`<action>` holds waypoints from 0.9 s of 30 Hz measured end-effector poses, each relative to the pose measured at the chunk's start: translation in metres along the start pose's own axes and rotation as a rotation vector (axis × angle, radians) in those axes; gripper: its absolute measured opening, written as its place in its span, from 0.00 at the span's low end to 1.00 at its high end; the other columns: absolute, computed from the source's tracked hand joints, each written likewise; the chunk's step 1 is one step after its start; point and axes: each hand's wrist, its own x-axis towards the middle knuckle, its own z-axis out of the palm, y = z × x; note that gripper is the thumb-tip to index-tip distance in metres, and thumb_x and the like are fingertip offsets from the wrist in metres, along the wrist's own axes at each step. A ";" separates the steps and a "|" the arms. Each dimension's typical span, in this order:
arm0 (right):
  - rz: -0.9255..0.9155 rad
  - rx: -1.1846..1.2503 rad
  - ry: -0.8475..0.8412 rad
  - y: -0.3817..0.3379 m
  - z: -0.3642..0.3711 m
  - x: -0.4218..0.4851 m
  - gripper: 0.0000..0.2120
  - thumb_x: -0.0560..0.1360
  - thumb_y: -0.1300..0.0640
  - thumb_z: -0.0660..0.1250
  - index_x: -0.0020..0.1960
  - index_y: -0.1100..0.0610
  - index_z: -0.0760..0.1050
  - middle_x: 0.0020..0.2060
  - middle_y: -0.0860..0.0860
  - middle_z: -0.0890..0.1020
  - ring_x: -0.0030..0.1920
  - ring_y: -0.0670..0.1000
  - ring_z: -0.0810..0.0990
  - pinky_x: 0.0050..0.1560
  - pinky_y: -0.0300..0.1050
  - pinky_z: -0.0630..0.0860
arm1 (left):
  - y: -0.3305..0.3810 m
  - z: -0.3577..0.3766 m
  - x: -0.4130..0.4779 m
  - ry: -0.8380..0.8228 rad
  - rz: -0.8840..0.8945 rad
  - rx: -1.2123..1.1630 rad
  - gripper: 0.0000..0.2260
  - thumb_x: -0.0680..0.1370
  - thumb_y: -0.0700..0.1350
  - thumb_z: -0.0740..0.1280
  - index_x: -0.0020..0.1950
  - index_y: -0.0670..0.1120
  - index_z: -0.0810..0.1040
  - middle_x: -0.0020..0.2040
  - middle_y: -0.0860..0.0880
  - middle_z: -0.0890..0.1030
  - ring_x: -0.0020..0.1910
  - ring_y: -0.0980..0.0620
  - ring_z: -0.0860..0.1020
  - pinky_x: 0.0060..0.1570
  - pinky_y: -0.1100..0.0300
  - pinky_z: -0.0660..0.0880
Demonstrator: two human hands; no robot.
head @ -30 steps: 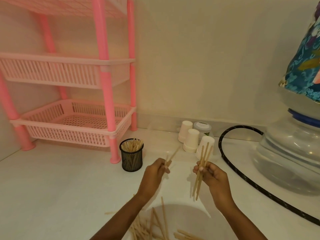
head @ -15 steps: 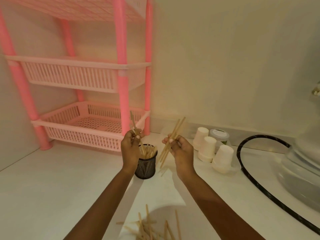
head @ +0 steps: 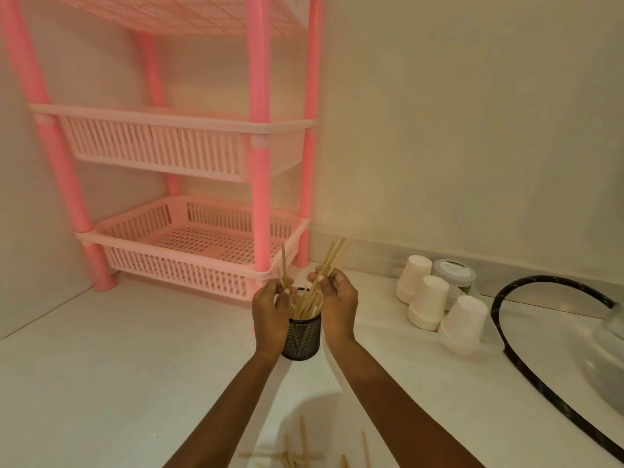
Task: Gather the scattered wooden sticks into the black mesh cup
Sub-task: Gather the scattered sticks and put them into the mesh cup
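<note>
The black mesh cup (head: 301, 339) stands on the white counter in front of the pink rack, with several wooden sticks upright inside it. My left hand (head: 270, 312) is at the cup's left rim and grips a few wooden sticks (head: 284, 268) that point upward. My right hand (head: 337, 302) is at the right rim, closed on a bundle of sticks (head: 329, 261) tilted to the right, their lower ends reaching into the cup. More scattered sticks (head: 297, 456) lie on the counter at the bottom edge, between my forearms.
A pink three-tier plastic rack (head: 202, 244) stands just behind the cup. Three upturned white paper cups (head: 429, 302) and a lidded jar (head: 454, 273) sit to the right. A black hose (head: 526, 363) curves along the right side, beside a clear water bottle (head: 611, 346).
Both hands have come closer together over the cup. The right hand moved left and down, lowering its bundle's ends into the cup. The view shifted slightly left.
</note>
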 end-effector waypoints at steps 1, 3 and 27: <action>0.000 -0.026 -0.009 0.004 0.001 0.000 0.12 0.76 0.66 0.60 0.41 0.52 0.76 0.43 0.54 0.82 0.49 0.54 0.80 0.56 0.49 0.75 | -0.003 -0.001 0.000 0.003 0.006 0.018 0.08 0.77 0.31 0.60 0.50 0.38 0.78 0.46 0.45 0.80 0.44 0.52 0.77 0.45 0.66 0.72; -0.011 -0.097 -0.036 0.011 0.002 0.001 0.08 0.77 0.65 0.60 0.47 0.56 0.77 0.43 0.52 0.82 0.48 0.52 0.80 0.52 0.42 0.76 | -0.009 -0.001 -0.001 0.009 0.012 0.055 0.08 0.76 0.32 0.61 0.48 0.37 0.79 0.46 0.42 0.82 0.45 0.50 0.77 0.46 0.57 0.75; -0.176 -0.696 -0.263 0.035 -0.022 -0.008 0.16 0.78 0.58 0.60 0.65 0.57 0.68 0.71 0.53 0.63 0.73 0.52 0.57 0.67 0.44 0.63 | -0.001 0.003 -0.009 -0.173 0.127 0.069 0.13 0.80 0.39 0.57 0.63 0.42 0.74 0.63 0.50 0.74 0.70 0.50 0.66 0.69 0.56 0.61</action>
